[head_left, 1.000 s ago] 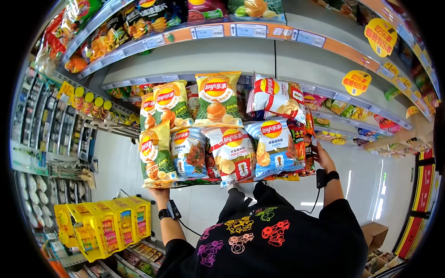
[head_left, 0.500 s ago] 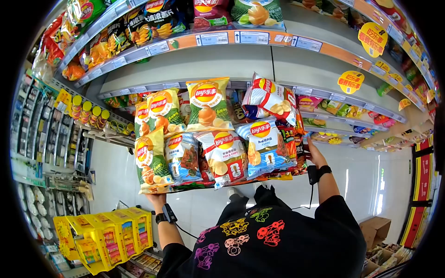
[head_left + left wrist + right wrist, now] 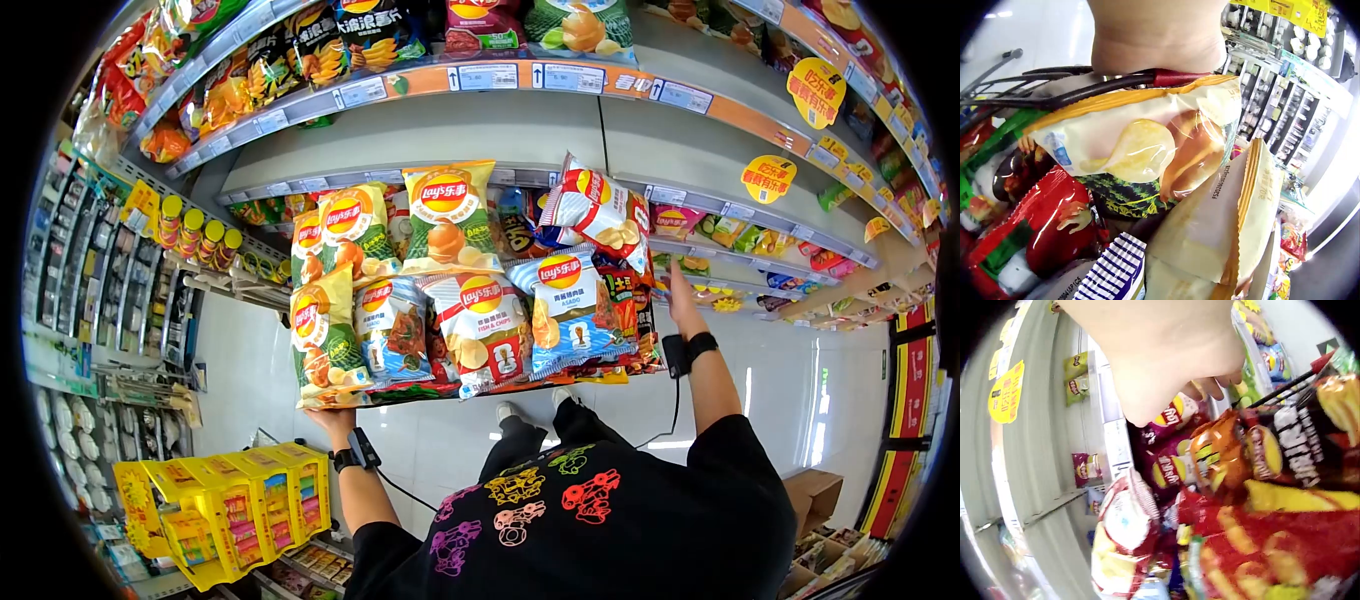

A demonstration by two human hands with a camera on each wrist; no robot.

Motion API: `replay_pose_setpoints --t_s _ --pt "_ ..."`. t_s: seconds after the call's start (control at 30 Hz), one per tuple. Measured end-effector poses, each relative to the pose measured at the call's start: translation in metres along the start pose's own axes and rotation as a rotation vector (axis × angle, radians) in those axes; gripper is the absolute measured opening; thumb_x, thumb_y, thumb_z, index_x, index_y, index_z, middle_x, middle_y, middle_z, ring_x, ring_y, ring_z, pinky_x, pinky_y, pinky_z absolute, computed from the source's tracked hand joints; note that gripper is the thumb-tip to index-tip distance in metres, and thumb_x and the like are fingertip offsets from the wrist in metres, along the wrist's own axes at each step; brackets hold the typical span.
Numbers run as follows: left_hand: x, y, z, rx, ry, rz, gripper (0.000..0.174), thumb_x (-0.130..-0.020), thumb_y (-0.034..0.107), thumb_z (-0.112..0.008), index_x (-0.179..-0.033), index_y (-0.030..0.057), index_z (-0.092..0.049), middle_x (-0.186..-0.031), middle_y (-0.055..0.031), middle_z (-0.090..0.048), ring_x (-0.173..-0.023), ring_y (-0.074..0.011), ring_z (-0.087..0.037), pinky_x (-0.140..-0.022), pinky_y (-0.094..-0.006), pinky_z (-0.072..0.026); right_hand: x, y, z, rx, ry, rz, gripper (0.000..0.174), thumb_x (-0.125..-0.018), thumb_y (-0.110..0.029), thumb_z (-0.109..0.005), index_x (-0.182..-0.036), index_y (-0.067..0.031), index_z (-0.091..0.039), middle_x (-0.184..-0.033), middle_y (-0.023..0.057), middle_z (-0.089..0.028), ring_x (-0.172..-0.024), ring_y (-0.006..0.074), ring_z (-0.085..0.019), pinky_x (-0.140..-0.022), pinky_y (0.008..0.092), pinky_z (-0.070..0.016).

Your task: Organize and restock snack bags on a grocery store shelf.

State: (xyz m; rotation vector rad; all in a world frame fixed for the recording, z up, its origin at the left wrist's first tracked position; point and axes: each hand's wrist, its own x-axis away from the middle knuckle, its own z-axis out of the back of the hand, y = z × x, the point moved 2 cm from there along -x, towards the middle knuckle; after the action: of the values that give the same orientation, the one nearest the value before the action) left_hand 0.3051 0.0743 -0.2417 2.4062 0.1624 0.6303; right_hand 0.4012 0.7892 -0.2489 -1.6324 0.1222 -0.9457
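A black wire basket [image 3: 1072,97] heaped with chip bags spans between the hands. Above the left hand stands a yellow Lay's bag [image 3: 330,345]; rightward come a white Lay's "FISH & CHIPS" bag [image 3: 482,330] and a blue Lay's "ASADO" bag [image 3: 575,310]. The right hand [image 3: 684,302] is open beside the heap. The left hand [image 3: 333,424] is under the yellow bag, fingers hidden, grip unclear. Only the left wrist view shows a red sleeve [image 3: 1175,78] there.
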Motion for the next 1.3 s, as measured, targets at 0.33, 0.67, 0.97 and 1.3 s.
replay_pose_setpoints --t_s 0.33,0.67,0.97,1.3 --pt "0.02 -0.019 0.018 -0.394 0.131 -0.175 0.067 -0.09 0.058 -0.021 -0.14 0.0144 -0.027 -0.143 -0.0078 -0.032 -0.128 -0.0289 -0.034 -0.106 -0.044 -0.0264 -0.054 -0.061 -0.059 -0.291 -0.303 -0.008 0.06 -0.086 -0.049 -0.056 -0.129 -0.0093 -0.046 -0.125 0.0065 -0.054 -0.109 0.0197 -0.054 -0.092 0.0334 -0.0434" --pt "0.122 -0.056 -0.173 -0.983 0.069 -1.061 0.025 -0.087 0.008 -0.044 -0.107 -0.0033 -0.055 -0.111 -0.011 -0.053 -0.102 -0.0215 -0.051 -0.092 -0.0331 -0.0386 -0.076 -0.061 -0.063 -0.447 -0.632 -0.123 0.05 -0.085 -0.039 -0.061 -0.123 -0.0075 -0.05 -0.121 0.0077 -0.057 -0.106 0.0219 -0.056 -0.094 0.0373 -0.043" --pt "0.121 -0.246 -0.378 -1.742 -0.999 -0.854 0.05 -0.076 0.005 -0.049 -0.124 -0.0034 -0.042 -0.122 -0.0234 -0.048 -0.105 -0.0411 -0.052 -0.09 -0.0409 -0.0439 -0.06 -0.068 -0.071 -0.528 -0.741 -0.251 0.055 -0.087 -0.038 -0.056 -0.129 -0.0053 -0.044 -0.129 0.0119 -0.05 -0.115 0.0266 -0.051 -0.1 0.0416 -0.0378" --pt "0.078 -0.282 -0.366 -1.926 -1.186 -0.533 0.026 -0.078 0.016 -0.048 -0.092 -0.005 -0.056 -0.087 -0.0264 -0.06 -0.081 -0.0425 -0.057 -0.077 -0.0474 -0.046 -0.056 -0.057 -0.073 -0.649 -0.755 -0.249 0.057 -0.087 -0.043 -0.054 -0.131 -0.0083 -0.043 -0.129 0.0109 -0.05 -0.116 0.0268 -0.05 -0.098 0.0424 -0.0394"
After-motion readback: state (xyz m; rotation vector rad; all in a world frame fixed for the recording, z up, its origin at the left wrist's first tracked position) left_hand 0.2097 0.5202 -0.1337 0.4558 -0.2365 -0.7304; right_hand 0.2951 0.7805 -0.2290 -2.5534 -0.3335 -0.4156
